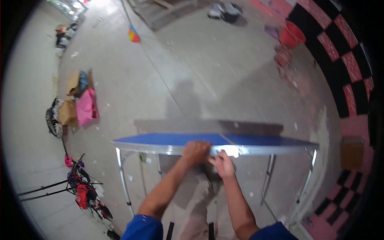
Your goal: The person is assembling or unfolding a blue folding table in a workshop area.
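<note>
Folding table (pixel 256 141) is up on its legs already. L hand (pixel 196 153) clamped over the near rim, R hand (pixel 222 165) pinching under it at 6 o'clock, prob still fiddling w/ the centre latch.

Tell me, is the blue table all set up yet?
Mostly. The blue folding table already stands on its metal legs. The left hand and right hand grip the near edge at the middle seam. Whether anything remains there, I cannot tell.

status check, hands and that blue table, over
Left hand gripping near edge of blue folding table at its centre seam. Right hand just under the edge beside it. Table standing on its legs. Tabletop bare.
</note>
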Motion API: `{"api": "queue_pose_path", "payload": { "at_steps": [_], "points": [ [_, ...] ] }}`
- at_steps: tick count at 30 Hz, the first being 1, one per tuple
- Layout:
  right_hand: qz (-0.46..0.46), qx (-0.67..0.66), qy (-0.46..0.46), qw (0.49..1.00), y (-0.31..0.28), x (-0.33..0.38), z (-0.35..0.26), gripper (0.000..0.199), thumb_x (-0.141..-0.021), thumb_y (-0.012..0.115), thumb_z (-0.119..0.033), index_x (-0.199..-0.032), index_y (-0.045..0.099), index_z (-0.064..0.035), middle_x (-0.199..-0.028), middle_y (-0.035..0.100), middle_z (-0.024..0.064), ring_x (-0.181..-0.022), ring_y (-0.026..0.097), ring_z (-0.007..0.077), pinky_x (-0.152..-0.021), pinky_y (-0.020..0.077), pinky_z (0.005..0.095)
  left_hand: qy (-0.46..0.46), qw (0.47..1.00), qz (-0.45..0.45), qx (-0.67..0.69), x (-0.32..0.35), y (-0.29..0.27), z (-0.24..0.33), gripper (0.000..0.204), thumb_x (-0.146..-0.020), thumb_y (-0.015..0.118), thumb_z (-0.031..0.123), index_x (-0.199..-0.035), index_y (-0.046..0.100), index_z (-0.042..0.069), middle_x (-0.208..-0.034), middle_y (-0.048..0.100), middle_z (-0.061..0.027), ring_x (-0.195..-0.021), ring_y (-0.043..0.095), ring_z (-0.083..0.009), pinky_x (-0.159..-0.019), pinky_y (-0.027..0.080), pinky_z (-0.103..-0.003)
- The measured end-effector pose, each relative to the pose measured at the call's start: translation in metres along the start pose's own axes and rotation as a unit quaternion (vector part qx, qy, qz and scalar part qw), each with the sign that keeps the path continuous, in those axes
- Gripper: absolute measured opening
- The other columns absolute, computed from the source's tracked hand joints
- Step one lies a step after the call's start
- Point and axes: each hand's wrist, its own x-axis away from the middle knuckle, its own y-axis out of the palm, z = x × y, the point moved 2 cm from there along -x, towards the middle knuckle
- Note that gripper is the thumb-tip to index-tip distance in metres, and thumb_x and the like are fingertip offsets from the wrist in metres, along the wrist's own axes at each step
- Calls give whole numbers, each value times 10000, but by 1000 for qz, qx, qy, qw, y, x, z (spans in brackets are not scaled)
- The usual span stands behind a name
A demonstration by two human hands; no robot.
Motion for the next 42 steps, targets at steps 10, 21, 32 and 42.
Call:
{"api": "queue_pose_path", "payload": {
  "at_steps": [10, 21, 32, 42],
  "points": [
    [132, 487, -9, 864, -19, 67, -89, 286, -918, 591, -111, -1196, 554, -56, -1040, 629, 74, -955, 616, 161, -756, 534, 292, 16, 1000, 3, -9, 2, -6, 3, 396, -681, 738, 323, -976, 594, 102, -937, 658, -64, -882, 632, -253, -721, 510, -374],
    [264, 817, -233, 458, -62, 144, -301, 232, -828, 621, -42, -1060, 605, -37, -1106, 560, 109, -978, 591, 245, -735, 520, 335, -232, 958, 131, -104, 169, -64, -76, 709, -729, 722, 121, -1365, 410, 84, -1453, 338, -171, -1329, 335, -351, -1108, 222, -486],
    [118, 918, -220, 307, -56, 77, -250, 619, -759, 678, -505, -1234, 547, -131, -1220, 495, 108, -1293, 357, 301, -1030, 55, 705, -607, 785, 120, 26, 434, 36, -155, 940, -755, 746, 218, -1453, 163, -21, -1460, 268, -267, -1358, 274, -391, -1132, 212, -413],
    [-2, 934, -214, 288, -48, 66, -271, 526, -763, 699, -441, -1089, 581, -46, -1023, 542, 114, -1020, 487, 295, -1033, 246, 525, -655, 732, 130, 135, 459, 91, -142, 778, -814, 688, 303, -1369, 295, -76, -1300, 447, -301, -1230, 440, -403, -1039, 341, -425]
  ]
}}
